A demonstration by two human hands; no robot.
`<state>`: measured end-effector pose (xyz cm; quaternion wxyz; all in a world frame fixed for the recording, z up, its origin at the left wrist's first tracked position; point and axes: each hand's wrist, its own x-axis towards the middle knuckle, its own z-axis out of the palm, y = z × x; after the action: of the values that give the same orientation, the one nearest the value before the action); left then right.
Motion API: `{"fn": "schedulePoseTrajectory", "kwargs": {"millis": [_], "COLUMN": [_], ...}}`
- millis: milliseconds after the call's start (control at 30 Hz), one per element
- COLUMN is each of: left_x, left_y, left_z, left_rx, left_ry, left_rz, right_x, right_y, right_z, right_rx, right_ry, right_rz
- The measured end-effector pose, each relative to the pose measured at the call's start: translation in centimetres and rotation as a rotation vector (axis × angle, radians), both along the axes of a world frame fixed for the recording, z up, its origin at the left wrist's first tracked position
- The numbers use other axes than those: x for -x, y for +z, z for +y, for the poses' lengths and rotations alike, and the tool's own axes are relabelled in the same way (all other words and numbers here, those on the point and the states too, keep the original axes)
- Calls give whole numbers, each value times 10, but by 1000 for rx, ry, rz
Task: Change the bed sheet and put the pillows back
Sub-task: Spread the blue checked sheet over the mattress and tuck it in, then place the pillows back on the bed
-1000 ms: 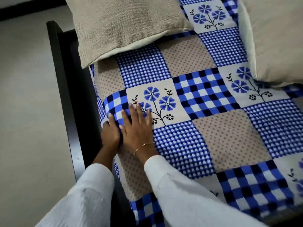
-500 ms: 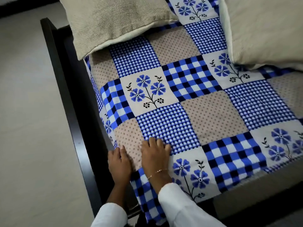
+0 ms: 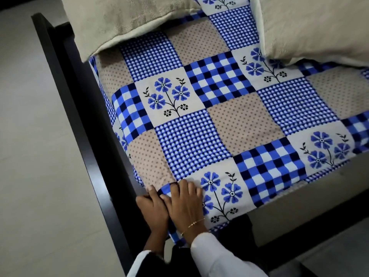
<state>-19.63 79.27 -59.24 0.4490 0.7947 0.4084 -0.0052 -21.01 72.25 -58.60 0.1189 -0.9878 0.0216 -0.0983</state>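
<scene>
Sheet: the patchwork bed sheet [image 3: 209, 124], blue checks, beige dotted squares and blue flower panels, lies spread flat over the mattress and covers all of the top that shows.
Sheet direction: its squares run in rows along and across the bed; the long axis appears to go from the near corner at the bottom up toward the pillows, following the side rail.
Near corner: the cloth bunches slightly where both hands meet, likely because this corner is being tucked and pulled taut.
Right hand: the right hand [image 3: 185, 202] lies on top of the sheet at the corner, fingers bent at the knuckles and pressing the cloth down; it closes round nothing that I can see. A thin bracelet sits on the wrist.
Left hand: the left hand [image 3: 153, 208] is at the mattress edge, just beside the right, fingers reaching into the fold; whether it pinches the cloth I cannot tell.
Pillows: a beige pillow [image 3: 127, 21] rests on the sheet at the upper left, a second pillow [image 3: 315, 27] at the upper right, apart from each other.
Frame: the dark bed frame [image 3: 65, 96] runs along the left side, the sheet's edge dropping between it and the mattress.
Floor: pale floor [image 3: 30, 156] beyond the rail.
</scene>
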Motion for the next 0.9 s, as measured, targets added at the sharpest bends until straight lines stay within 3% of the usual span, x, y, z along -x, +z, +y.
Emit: {"fn": "schedulePoseTrajectory", "kwargs": {"millis": [167,300,400,467,533,667,767,900], "left_x": [4,8,7,13,17,5,-2,-5], "left_y": [-6,4,12,13,10,3,-6,7], "left_z": [3,2,-1,-3,-8,-26,-22,-24], "left_rx": [-185,-195,-227,-377,-546,-687,-726,-817], "left_ry": [-107,-76,-98,-328,-694,-1257,-1474,-1538], "left_rz": [94,219,172,-24,-282,-485,-585,-592], "right_x": [3,5,16,33,51,59,57,53], "right_y": [-7,-3,1,6,10,9,6,16], "right_z": [8,9,-2,-14,-30,-58,-63,-69], "right_rx": [-75,-93,-140,-141,-135,-129,-171,-197], "right_ry": [104,128,151,69,35,123,141,177], "right_rz": [-59,-53,-33,10,29,26,21,132]}}
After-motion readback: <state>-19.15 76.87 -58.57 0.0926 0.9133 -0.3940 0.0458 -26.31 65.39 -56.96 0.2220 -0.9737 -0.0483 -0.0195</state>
